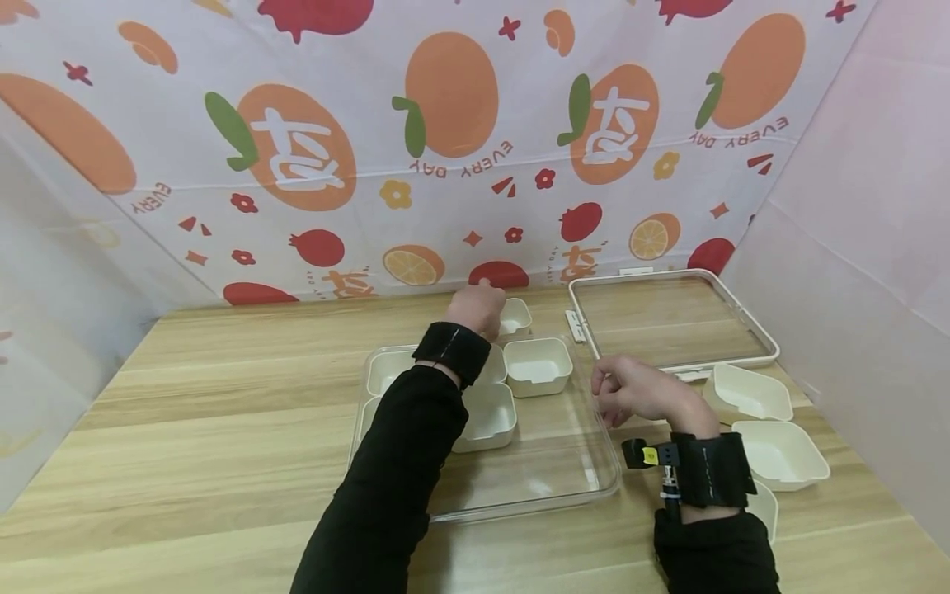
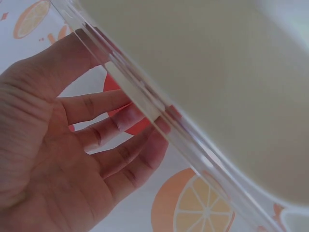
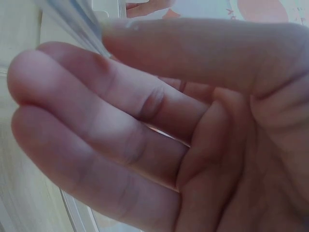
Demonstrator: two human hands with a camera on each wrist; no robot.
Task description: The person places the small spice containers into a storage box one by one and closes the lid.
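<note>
A clear rectangular tray (image 1: 530,478) lies on the table, with several cream boxes (image 1: 538,363) inside toward its left and back. Reaching over it, my left hand (image 1: 475,312) grips the far rim; the left wrist view shows the thumb and fingers (image 2: 120,159) at the clear edge, beside a large cream surface. A small cream box (image 1: 515,318) stands just right of that hand. My right hand (image 1: 631,389) pinches the tray's right edge between thumb and index finger, while the other fingers (image 3: 77,164) lie loosely bent. My left forearm covers part of the tray.
A clear lid (image 1: 668,318) with a white frame and side clips lies at the back right. Cream boxes (image 1: 779,454) stand along the table's right side, close to my right wrist. A fruit-patterned cloth (image 1: 453,190) hangs behind the wooden table (image 1: 185,462).
</note>
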